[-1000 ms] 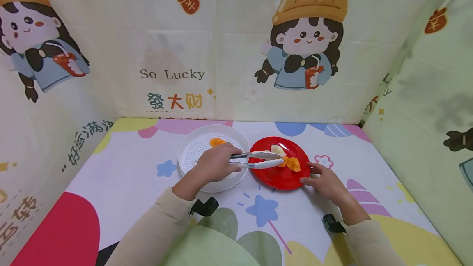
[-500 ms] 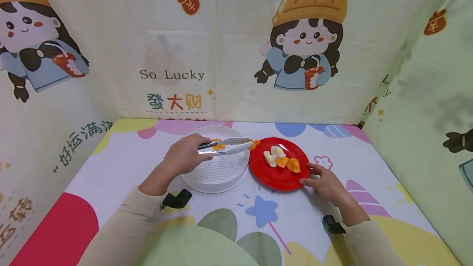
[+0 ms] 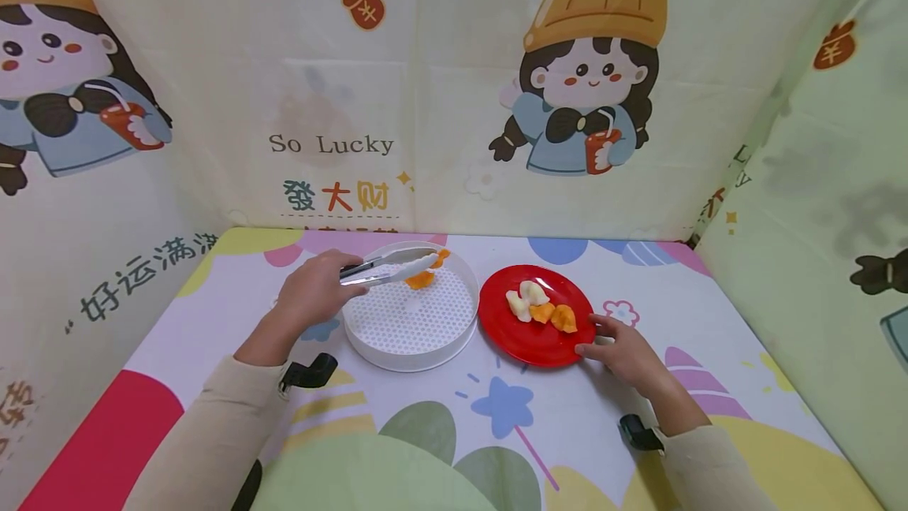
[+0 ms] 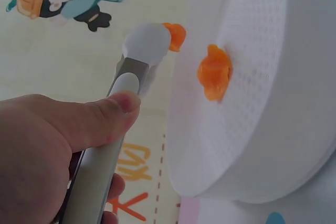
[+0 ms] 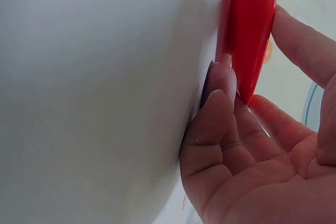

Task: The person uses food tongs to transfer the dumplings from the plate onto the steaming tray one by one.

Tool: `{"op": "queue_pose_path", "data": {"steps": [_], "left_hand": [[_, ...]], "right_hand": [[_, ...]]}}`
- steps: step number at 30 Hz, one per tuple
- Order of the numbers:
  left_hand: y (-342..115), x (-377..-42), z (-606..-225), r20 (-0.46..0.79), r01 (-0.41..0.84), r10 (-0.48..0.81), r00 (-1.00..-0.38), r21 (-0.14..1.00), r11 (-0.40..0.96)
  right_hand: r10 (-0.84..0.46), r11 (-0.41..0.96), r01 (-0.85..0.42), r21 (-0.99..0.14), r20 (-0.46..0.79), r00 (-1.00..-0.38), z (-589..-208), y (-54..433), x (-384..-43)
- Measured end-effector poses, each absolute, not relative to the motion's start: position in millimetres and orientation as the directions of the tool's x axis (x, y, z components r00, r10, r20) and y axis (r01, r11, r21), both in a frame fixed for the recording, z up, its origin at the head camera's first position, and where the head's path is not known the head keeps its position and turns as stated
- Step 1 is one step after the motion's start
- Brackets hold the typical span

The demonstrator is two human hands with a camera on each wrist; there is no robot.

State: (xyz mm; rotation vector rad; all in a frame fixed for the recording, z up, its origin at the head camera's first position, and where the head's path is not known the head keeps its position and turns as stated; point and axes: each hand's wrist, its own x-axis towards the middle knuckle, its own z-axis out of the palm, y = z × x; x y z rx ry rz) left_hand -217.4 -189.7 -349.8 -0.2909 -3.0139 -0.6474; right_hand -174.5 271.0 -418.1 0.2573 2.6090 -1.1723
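Note:
My left hand (image 3: 312, 290) grips a pair of tongs (image 4: 100, 166) with pale rounded tips, held over the left side of a round white steamer tray (image 3: 411, 333) with a perforated floor. Between the tips is an orange dumpling (image 4: 176, 36), partly hidden by them in the left wrist view. Another orange dumpling (image 3: 421, 281) lies on the tray floor, towards the back. To the right, a red plate (image 3: 528, 347) carries two white dumplings (image 3: 532, 292) and two orange dumplings (image 3: 563, 318). My right hand (image 3: 627, 349) holds its right rim, thumb and fingers on opposite faces (image 5: 257, 40).
A patterned cloth (image 3: 496, 448) covers the table. Printed fabric walls (image 3: 454, 101) enclose the back and both sides. The tray and the plate stand side by side, almost touching.
My left hand has drawn the tongs leftward from over the red plate to the steamer tray, carrying one orange dumpling. My right hand has stayed at the plate's rim.

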Motion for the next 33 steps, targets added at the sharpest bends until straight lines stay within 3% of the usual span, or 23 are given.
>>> {"op": "queue_pose_path", "data": {"steps": [33], "left_hand": [[-196.8,-236.0,-372.4,0.012,0.041,0.04,-0.999,0.404,0.914]], "right_hand": [[0.058,0.664,0.265,-0.699,-0.304,-0.951,-417.0,268.2,-174.9]]}}
